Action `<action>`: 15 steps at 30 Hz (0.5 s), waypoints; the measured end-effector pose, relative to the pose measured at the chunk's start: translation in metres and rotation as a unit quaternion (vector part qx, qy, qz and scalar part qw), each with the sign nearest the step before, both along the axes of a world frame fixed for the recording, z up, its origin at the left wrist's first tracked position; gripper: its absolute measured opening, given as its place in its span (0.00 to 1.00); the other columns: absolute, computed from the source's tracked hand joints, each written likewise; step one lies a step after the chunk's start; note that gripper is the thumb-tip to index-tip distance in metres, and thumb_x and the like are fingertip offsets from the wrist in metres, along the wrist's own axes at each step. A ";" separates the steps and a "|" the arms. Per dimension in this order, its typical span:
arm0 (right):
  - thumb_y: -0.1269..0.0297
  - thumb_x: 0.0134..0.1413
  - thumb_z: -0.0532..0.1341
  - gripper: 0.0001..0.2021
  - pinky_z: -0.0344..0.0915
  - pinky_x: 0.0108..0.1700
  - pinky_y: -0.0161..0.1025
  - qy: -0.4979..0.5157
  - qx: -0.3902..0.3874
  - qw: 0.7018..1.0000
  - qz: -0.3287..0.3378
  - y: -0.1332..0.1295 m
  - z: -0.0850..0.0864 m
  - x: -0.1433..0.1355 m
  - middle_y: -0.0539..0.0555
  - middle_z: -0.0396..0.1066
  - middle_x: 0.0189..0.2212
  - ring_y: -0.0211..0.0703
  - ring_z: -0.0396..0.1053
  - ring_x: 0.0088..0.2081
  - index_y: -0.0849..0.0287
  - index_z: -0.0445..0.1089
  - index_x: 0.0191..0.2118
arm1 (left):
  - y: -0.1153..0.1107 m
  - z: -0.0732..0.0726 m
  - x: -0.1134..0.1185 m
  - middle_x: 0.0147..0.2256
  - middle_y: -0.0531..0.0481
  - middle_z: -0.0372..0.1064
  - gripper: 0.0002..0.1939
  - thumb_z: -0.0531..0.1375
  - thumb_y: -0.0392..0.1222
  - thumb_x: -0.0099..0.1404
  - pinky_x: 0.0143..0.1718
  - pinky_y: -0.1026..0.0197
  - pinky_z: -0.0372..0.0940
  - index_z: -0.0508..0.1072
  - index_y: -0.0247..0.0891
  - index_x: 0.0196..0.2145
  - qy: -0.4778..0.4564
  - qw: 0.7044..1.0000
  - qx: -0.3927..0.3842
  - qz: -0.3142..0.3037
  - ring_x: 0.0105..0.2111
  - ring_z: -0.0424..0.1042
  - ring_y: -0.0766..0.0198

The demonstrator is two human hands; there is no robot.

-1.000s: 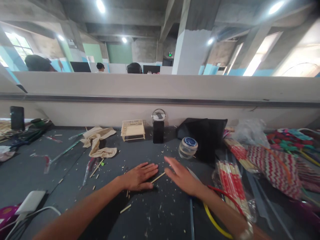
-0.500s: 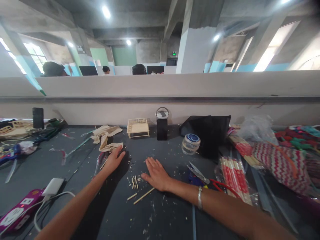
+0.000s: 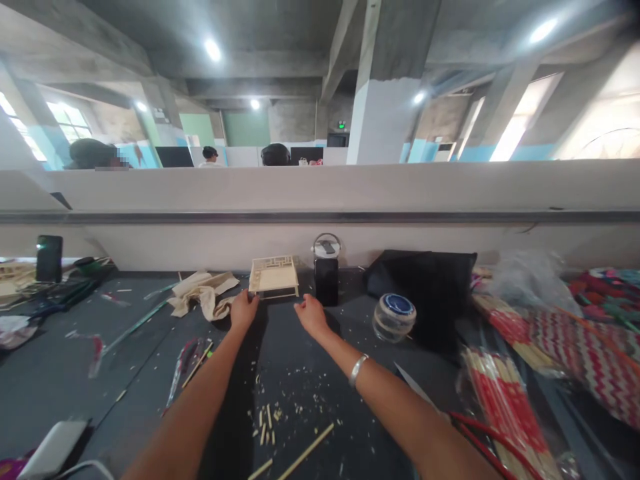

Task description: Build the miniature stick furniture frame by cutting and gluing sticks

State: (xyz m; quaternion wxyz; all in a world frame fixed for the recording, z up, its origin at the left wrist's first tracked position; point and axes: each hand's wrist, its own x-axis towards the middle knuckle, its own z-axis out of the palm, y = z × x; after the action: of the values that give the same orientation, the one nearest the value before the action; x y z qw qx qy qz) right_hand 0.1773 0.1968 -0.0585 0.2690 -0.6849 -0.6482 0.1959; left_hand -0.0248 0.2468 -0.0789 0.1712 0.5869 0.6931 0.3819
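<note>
A small model daybed of pale bamboo sticks stands upright on the dark table, against the partition. My left hand is at its front left leg, fingers half bent; I cannot tell whether they touch it. Just in front of its right leg is my right hand, with bent fingers and the thumb a little apart, holding nothing that I can see. To the right of the model is a cup with a white handled lid, a black phone leaning upright before it. A crumpled beige cloth lies left of my left hand.
Cut stick pieces and a longer stick lie in front among shavings. Right are a clear jar with a blue lid, a black bag, scissors partly under my forearm, and packed sticks. A white power bank lies front left.
Both hands have moved forward from the middle of the table to the front of the model daybed. The right hand's spread fingers have bent. The camera view has tilted slightly upward.
</note>
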 end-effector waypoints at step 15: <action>0.60 0.62 0.59 0.16 0.69 0.46 0.49 -0.020 -0.046 0.995 -0.089 0.052 -0.017 -0.024 0.57 0.67 0.50 0.46 0.70 0.46 0.59 0.66 0.52 | 0.001 -0.009 0.012 0.38 0.40 0.72 0.15 0.51 0.44 0.70 0.42 0.54 0.65 0.74 0.31 0.36 0.251 0.967 -0.007 0.029 0.40 0.72 0.55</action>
State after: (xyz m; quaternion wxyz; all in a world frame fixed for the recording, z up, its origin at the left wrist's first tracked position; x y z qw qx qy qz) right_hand 0.1529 0.2489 -0.0755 0.2403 -0.7553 -0.5802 0.1874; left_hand -0.0131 0.2476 -0.0874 -0.0152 0.6421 0.7336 0.2219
